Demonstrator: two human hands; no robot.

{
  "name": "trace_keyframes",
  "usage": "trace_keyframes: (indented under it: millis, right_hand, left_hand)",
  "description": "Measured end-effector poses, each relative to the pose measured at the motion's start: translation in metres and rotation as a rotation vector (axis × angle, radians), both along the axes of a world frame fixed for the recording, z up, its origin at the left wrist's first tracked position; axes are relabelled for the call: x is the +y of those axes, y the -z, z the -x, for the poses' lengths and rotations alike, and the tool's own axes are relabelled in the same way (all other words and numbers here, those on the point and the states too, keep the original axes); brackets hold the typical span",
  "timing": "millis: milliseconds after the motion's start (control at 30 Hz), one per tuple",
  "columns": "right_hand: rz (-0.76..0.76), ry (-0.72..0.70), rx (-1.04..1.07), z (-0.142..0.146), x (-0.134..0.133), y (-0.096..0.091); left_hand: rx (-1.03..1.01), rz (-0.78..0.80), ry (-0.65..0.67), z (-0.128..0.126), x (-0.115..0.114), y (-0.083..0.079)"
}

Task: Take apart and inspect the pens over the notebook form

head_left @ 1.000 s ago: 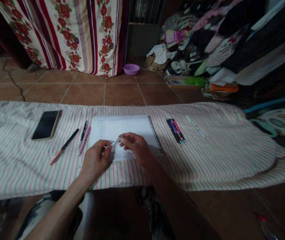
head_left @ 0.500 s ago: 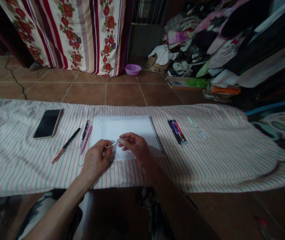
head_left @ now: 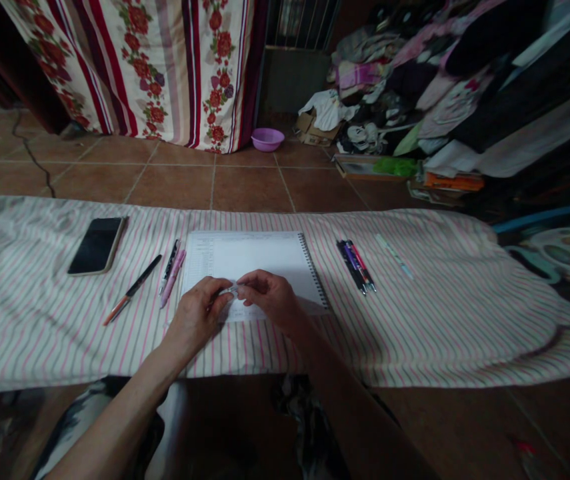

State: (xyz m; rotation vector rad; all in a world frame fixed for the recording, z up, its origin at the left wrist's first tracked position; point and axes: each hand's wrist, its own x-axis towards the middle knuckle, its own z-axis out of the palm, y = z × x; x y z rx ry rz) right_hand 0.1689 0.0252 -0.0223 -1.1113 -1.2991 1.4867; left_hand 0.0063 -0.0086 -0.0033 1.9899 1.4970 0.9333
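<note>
My left hand (head_left: 199, 310) is closed, thumb and fingers pinching a slim pale pen (head_left: 231, 289) over the lower part of an open spiral notebook (head_left: 259, 257). My right hand (head_left: 271, 293) pinches the pen's other end, so the fingertips of both hands nearly meet. Most of the pen is hidden by the fingers. Left of the notebook lie a pink pen (head_left: 173, 280), a black patterned pen (head_left: 169, 267) and an orange and black pen (head_left: 132, 291). To its right, several dark, purple and red pens (head_left: 356, 267) lie together.
A pale green pen (head_left: 395, 255) lies farther right on the striped cloth (head_left: 455, 300). At the left rests a phone (head_left: 97, 246). Beyond, on the tiled floor, are a purple basin (head_left: 267, 140), a floral curtain (head_left: 175, 73) and a heap of clothes (head_left: 385, 80).
My fingertips have drawn closer together on the pale pen, and less of it shows between them. My left hand has shifted slightly to the right. The other pens and the notebook lie as before.
</note>
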Motion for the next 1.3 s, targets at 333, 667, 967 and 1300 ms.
trace_keyframes:
  millis: [333, 667, 967, 1300]
  right_hand:
    - [-0.068, -0.011, -0.062, -0.002, -0.004, -0.007]
    - [-0.194, -0.049, -0.229, -0.004, -0.010, -0.017]
    - [-0.360, -0.028, -0.449, -0.008, -0.012, -0.023]
    - [-0.483, 0.041, -0.723, -0.002, -0.014, -0.023]
  left_hand:
    - [0.007, -0.097, 0.029, 0.000, 0.003, 0.007]
    - [0.179, -0.036, 0.043, -0.001, -0.001, 0.001]
    - [0.159, -0.075, 0.129, -0.002, 0.002, -0.001]
    - [0.336, -0.188, 0.140, -0.005, 0.002, -0.001]
